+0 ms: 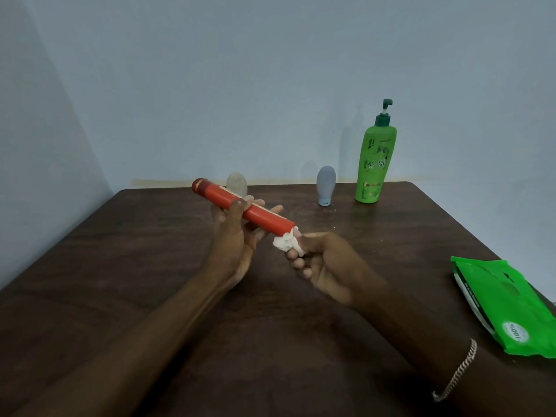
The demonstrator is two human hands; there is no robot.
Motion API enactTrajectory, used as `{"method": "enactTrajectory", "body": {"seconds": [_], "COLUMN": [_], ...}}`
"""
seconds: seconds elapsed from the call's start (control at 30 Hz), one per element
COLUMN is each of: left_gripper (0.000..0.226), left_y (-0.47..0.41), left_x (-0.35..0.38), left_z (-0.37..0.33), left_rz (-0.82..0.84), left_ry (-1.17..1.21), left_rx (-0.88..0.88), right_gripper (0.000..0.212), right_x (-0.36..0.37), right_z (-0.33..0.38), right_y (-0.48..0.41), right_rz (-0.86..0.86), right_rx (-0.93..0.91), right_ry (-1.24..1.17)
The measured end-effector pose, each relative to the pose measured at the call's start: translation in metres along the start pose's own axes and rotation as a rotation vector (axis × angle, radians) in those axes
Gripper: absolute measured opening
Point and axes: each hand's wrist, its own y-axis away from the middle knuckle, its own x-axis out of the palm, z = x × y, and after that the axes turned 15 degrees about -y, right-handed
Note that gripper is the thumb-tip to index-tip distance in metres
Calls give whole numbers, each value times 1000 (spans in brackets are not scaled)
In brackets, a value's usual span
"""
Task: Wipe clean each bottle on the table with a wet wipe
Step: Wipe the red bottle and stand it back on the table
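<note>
Head view: left hand (233,236) grips the red bottle (243,208), long axis slanting down-right into the wipe (285,242) pinched by the right hand (323,266).

Our left hand (231,236): raised, fingers curled, thumb on top, gripping.
Our right hand (319,263): palm up, fingertips pinched shut.
Our forearms: both extended forward, converging.

Two bare forearms, no sleeves in view. Left hand (231,236) unadorned. Right hand (325,266): pale metal chain bracelet (457,371) on wrist, flat links, hanging loose.
</note>
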Motion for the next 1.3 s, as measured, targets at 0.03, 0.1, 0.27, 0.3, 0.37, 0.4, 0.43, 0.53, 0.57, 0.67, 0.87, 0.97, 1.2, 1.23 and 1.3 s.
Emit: {"method": "enactTrajectory", "body": {"seconds": [0.03,0.1,0.27,0.3,0.37,0.4,0.43,0.53,0.57,0.67,0.87,0.97,1.2,1.23,1.3], "left_gripper": [59,60,64,59,46,40,38,40,37,30,31,48,68,70,72], "left_y": [-1,-1,0,0,1,1,-1,-8,-10,-21,-72,-108,-157,-161,-168], "left_x": [-2,-5,-8,-7,-4,-2,1,7,10,21,38,45,58,58,57], "left_z": [0,1,8,7,7,6,5,4,3,-5,-37,-51,-48,-46,-43], "left_rz": [-2,-2,1,4,21,23,14,-43,-54,-52,-4,66,234,249,259], "left_ry": [-19,-47,-88,-118,-204,-250,-298,-466,-525,-681,-979,-1026,-1114,-1117,-1114], "left_rx": [9,-3,-101,-104,-92,-86,-83,-52,-32,33,131,104,50,35,8], "right_gripper": [26,25,20,20,20,19,19,19,19,18,11,27,24,22,19], "right_x": [0,-3,-34,-43,-59,-66,-72,-87,-91,-100,-110,-117,-119,-120,-122], "right_z": [5,15,27,27,27,27,28,29,29,29,36,42,41,41,41], "right_y": [1,1,-10,-13,-18,-21,-22,-26,-28,-31,-36,-40,-41,-41,-42], "right_rz": [48,113,-108,-164,-259,-292,-316,-368,-382,-419,-515,-531,-597,-587,-574], "right_rx": [-16,-90,-342,-390,-496,-545,-582,-628,-641,-701,-810,-833,-822,-829,-827], "right_ry": [-29,-61,152,217,394,474,532,606,622,667,534,389,503,497,473]}}
